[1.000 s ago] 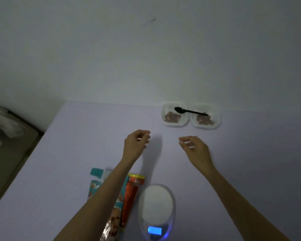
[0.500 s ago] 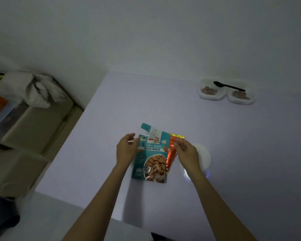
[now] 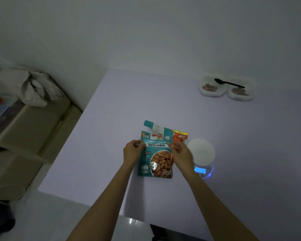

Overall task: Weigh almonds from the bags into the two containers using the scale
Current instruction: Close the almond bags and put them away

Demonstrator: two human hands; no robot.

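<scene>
Left grip: you are pinching the left edge of the teal almond bag between thumb and fingertips, just beside its printed title.
Right grip: you are pinching the bag's right edge at the same height, with the fingers curling onto the front face.
Teal almond bag: it is sitting between your two grips near the middle of the worktop, front face up. Its torn top strip is sticking up and tilting left. You cannot tell whether the bag is lying flat or is slightly raised.
Orange bag: it is lying partly under the teal bag's right edge, with its top end showing just beyond your right grip.
Scale: it is standing just to the right of your right grip with its round white platform bare. Its blue display is glowing, and the digits are appearing to read 39.
Container under the spoon bowl: it is standing at the far right of the worktop, well apart from the bags, and holding a few almonds.
Container under the spoon handle: it is touching the first container's side and also holding a few almonds.
Black spoon: it is lying across both containers, bowl to the left.
Crumpled cloth: it is lying on beige furniture left of the worktop.
</scene>
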